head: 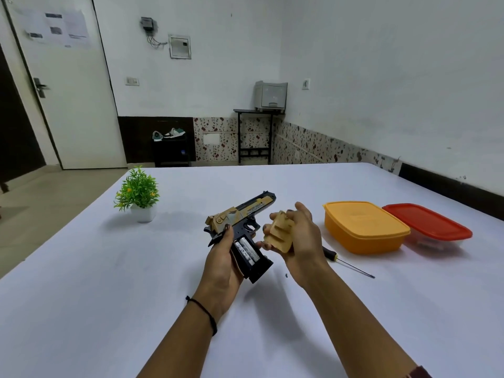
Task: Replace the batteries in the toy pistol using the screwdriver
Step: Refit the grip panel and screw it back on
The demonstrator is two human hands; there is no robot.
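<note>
The black-and-tan plastic toy pistol (241,212) is held just above the white table (109,268), barrel pointing away. The left hand (222,259) wraps its grip from the left, fingers curled behind it and thumb against the rear frame. The grip's open side shows silver cylindrical batteries (246,251). Just to the right, the right hand (304,241) pinches the tan ribbed grip cover (279,233) between thumb and curled fingers, seemingly clear of the pistol. The black-handled thin screwdriver (350,265) lies on the table near the orange lidded box (364,227).
</note>
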